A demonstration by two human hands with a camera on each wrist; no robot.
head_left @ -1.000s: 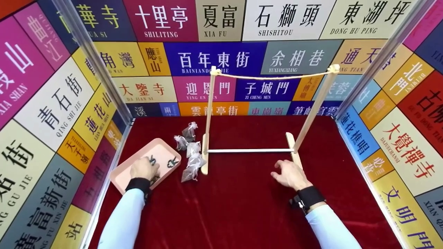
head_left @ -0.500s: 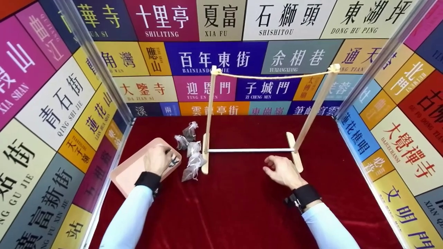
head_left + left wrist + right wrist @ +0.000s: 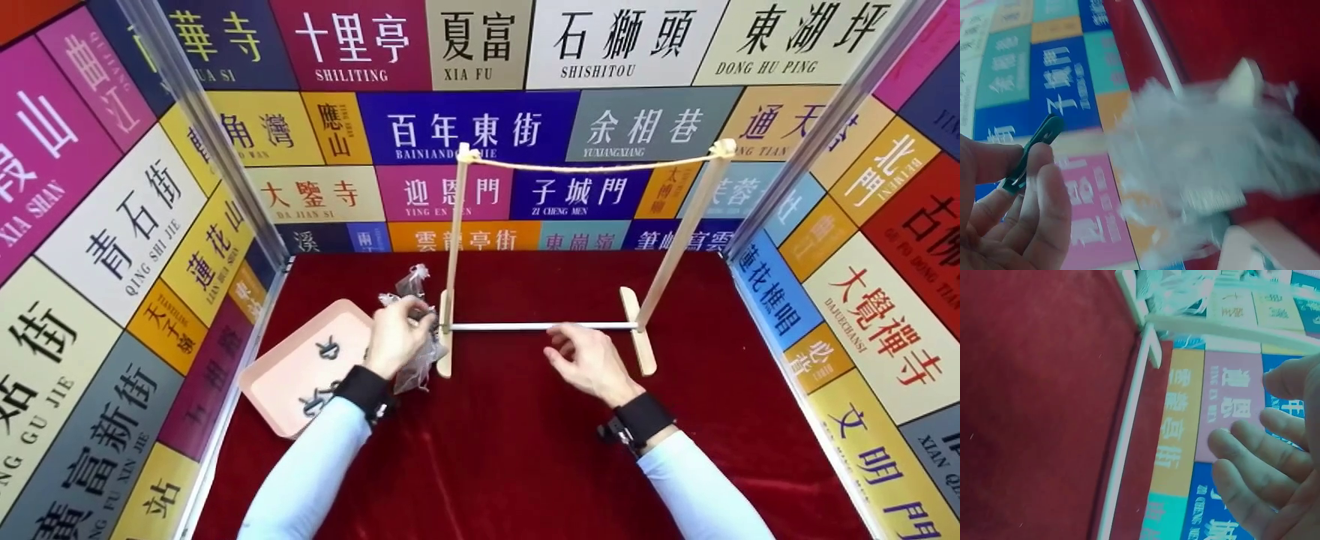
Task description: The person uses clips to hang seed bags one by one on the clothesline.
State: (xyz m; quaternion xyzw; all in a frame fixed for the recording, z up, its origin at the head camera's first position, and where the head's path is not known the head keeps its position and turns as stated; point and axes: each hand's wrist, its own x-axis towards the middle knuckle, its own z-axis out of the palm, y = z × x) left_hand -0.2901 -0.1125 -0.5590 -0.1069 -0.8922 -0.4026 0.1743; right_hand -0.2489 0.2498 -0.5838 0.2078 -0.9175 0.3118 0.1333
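Observation:
My left hand (image 3: pixel 394 337) is above the small mesh drawstring bags (image 3: pixel 414 379), to the right of a pink tray (image 3: pixel 264 379). In the left wrist view, its thumb and fingers pinch a small dark green clothespin (image 3: pixel 1044 135). Several similar clothespins (image 3: pixel 328 349) lie in the tray. My right hand (image 3: pixel 592 364), fingers loosely bent and holding nothing, hovers near the white crossbar (image 3: pixel 517 326) of a wooden stand. Between the tops of the stand's left post (image 3: pixel 455 232) and right post (image 3: pixel 682 225) a pale string (image 3: pixel 592 169) hangs slightly slack.
Dark red cloth (image 3: pixel 510 450) covers the table. The stand's left foot (image 3: pixel 445 360) is beside the bags, and its right foot (image 3: pixel 639 337) lies beyond the right hand. Panels with printed place names (image 3: pixel 480 127) wall in the back and both sides.
My left hand has risen out of the tray and moved right, over the bags, with a clothespin in its fingers. The right hand has shifted left toward the middle of the crossbar.

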